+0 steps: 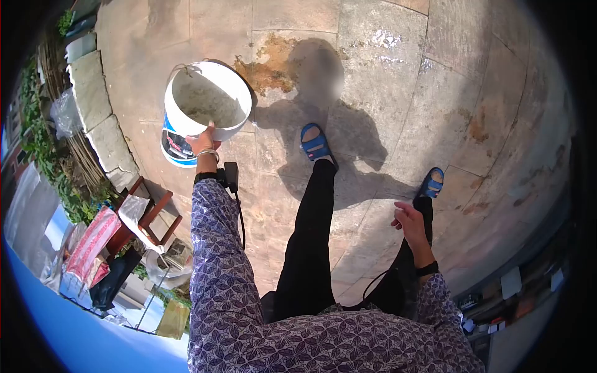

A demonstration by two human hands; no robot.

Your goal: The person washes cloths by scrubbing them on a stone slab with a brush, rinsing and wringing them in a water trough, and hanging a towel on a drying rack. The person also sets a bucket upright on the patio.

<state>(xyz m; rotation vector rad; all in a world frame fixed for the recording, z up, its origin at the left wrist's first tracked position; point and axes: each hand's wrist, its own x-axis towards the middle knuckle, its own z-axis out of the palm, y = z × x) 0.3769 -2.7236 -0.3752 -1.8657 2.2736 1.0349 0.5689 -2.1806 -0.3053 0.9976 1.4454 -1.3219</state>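
My left hand (204, 142) grips the near rim of a white plastic bucket (229, 89), fingers hooked over its edge. The bucket has a blue and dark printed label, and its mouth tilts toward me. A whitish-grey residue or cloudy content lines the inside; which of these I cannot tell. A thin handle shows at the far left of the rim. My right hand (408, 222) hangs in the air beside my right leg, fingers loosely bent and apart, holding nothing. Each wrist wears a dark band, and a small black box with a cable sits at my left wrist.
Stone paving (367, 74) carries a brown stain (273, 62) and wet patches. My feet are in blue sandals (315, 142). A low pale wall (93, 93) with plants runs along the left. A wooden chair (152, 214) and a red-white striped cloth (93, 242) are nearby.
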